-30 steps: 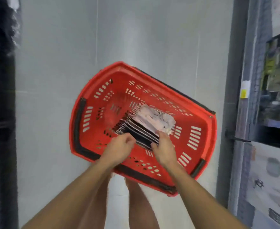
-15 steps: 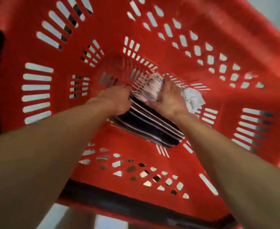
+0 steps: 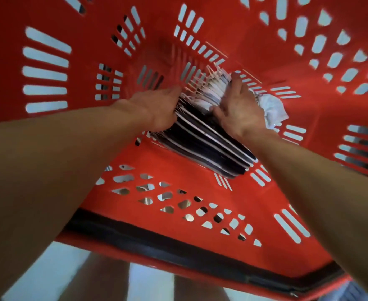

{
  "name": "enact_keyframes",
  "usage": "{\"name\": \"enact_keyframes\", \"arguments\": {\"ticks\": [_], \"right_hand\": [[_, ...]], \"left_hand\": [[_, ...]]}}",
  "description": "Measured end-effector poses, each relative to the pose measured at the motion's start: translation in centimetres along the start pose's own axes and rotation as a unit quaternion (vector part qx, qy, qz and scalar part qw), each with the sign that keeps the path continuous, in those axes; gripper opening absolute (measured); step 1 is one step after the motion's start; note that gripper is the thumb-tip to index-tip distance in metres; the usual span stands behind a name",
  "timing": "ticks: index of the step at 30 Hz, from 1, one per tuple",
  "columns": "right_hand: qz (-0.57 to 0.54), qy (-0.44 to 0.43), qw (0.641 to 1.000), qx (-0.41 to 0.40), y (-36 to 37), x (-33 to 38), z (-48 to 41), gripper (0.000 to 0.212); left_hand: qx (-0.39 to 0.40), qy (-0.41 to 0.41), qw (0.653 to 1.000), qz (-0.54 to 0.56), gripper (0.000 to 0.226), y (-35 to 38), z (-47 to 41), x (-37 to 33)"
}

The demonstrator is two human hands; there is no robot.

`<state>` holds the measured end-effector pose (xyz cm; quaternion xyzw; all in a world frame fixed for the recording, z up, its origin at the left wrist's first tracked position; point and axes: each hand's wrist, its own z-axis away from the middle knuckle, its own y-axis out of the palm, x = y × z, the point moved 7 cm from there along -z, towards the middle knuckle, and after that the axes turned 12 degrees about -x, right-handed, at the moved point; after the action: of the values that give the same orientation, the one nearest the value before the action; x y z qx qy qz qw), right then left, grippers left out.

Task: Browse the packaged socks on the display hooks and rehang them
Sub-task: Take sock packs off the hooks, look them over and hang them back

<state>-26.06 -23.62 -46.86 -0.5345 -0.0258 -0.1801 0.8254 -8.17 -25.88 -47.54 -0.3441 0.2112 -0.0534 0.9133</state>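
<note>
- Closest to the camera, both bare forearms run forward and down into a red shopping basket (image 3: 272,257). Its near rim carries a black handle (image 3: 178,250) lying flat along it. Bare legs (image 3: 96,276) and pale floor (image 3: 146,279) show just under that rim.
- Next in, on the basket floor, is the stack of sock packs (image 3: 204,144). It's a bunch of flat packs on edge, dark socks with white card edges, fanned out a bit.
- Left hand (image 3: 157,107) is on the left side of the stack. The fingers tuck down around its edge, so I'd call that a grip, though the fingertips are hidden behind the packs.
- Right hand (image 3: 237,107) clamps the right side. The thumb lies across the tops of the packs and the fingers run along the far side. The stack is squeezed between the two hands.
- Just past the right hand there's a crumpled white wrapper (image 3: 274,114) on the basket floor, touching or nearly touching the stack.
- Beyond that it's only the slotted far wall of the basket.
- Progress-wise, I'd say this is super early in the rehang part. Every pack I can see is in the basket and no display hooks are in view. Looks like the step is scooping up the bundle, so basically all the hanging is left.
</note>
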Motion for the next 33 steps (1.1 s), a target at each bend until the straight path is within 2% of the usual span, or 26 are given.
{"name": "enact_keyframes", "arguments": {"ticks": [3, 6, 8, 14, 19, 24, 30, 33], "right_hand": [[-0.012, 0.023, 1.000, 0.005, 0.7, 0.0, 0.2, 0.097], [-0.053, 0.061, 0.996, 0.044, 1.4, -0.2, 0.0, 0.117], [-0.065, 0.078, 0.994, 0.047, 1.4, -0.3, -0.4, 0.122], [-0.078, 0.056, 0.995, 0.030, 1.1, -0.1, -0.2, 0.114], [-0.070, 0.052, 0.996, 0.023, 1.1, -0.2, 0.2, 0.114], [-0.020, 0.029, 0.999, -0.036, 1.0, 1.5, 0.3, 0.102], [0.047, 0.040, 0.997, -0.036, 2.0, 1.1, 0.0, 0.108], [0.064, 0.026, 0.997, -0.037, 1.5, 0.6, -0.2, 0.095]], "left_hand": [[-0.004, 0.004, 1.000, 0.005, 0.063, 0.7, 0.0, -0.2], [0.007, 0.006, 1.000, -0.011, 0.065, 1.2, -0.4, -0.5], [0.017, -0.010, 1.000, -0.004, 0.066, 1.7, -0.6, -0.6], [0.055, -0.073, 0.996, 0.019, 0.077, 3.1, 0.0, 0.3], [0.068, -0.072, 0.994, 0.034, 0.081, 3.6, 0.2, -0.3], [0.089, -0.075, 0.993, 0.035, 0.084, 4.0, 0.4, -0.4], [0.105, -0.069, 0.992, 0.016, 0.082, 3.4, 0.6, -0.7], [0.115, -0.068, 0.991, 0.019, 0.078, 3.0, 0.8, -0.9]]}}
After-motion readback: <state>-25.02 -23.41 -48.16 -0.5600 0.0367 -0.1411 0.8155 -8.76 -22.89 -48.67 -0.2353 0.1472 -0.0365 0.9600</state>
